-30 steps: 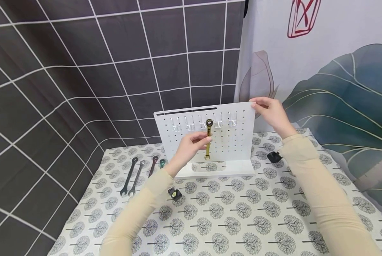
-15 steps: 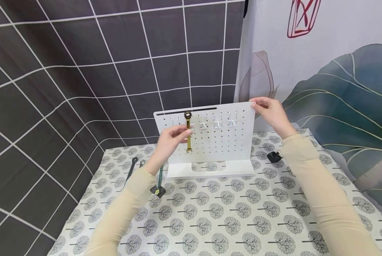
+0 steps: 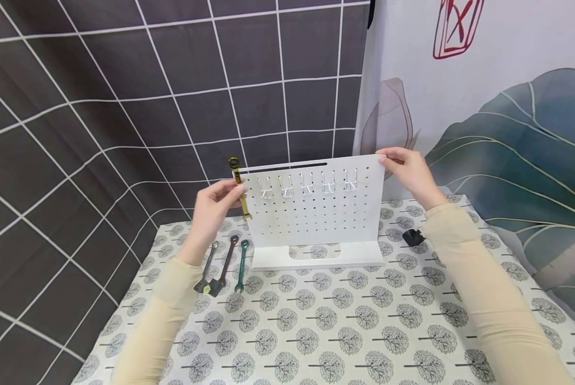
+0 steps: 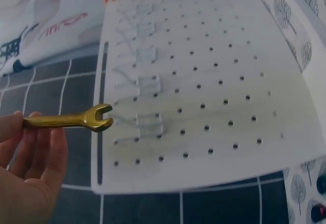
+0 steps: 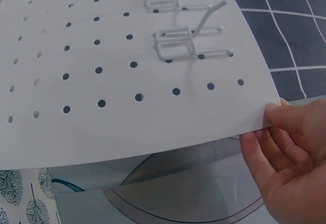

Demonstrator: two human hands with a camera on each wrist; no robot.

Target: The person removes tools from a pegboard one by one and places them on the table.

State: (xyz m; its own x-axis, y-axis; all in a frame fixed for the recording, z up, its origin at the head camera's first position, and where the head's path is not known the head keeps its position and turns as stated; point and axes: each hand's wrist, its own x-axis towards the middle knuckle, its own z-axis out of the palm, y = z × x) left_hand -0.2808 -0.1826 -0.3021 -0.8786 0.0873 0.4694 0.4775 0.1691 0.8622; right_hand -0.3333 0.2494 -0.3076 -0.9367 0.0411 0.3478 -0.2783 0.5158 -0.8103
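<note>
In the head view my left hand (image 3: 214, 208) pinches a gold combination wrench (image 3: 239, 184) upright, ring end up, at the left edge of a white pegboard (image 3: 316, 216). The left wrist view shows the wrench's open jaw end in front of the board, near the wire hooks (image 4: 148, 86). Whether the wrench touches the board, I cannot tell. My right hand (image 3: 407, 170) pinches the board's upper right corner, thumb in front and fingers behind, as the right wrist view shows. Several white wire hooks (image 3: 307, 184) sit in a row along the board's upper part, bare of tools.
Left of the board base, a silver wrench (image 3: 212, 255), a dark red wrench (image 3: 230, 258) and a green wrench (image 3: 242, 264) lie on the tree-print tablecloth (image 3: 316, 326). My left arm covers part of that area. A dark checked curtain (image 3: 171, 133) hangs behind.
My left hand has carried the gold wrench leftward, from in front of the middle hooks to the board's left edge. The right hand stays at its corner.
</note>
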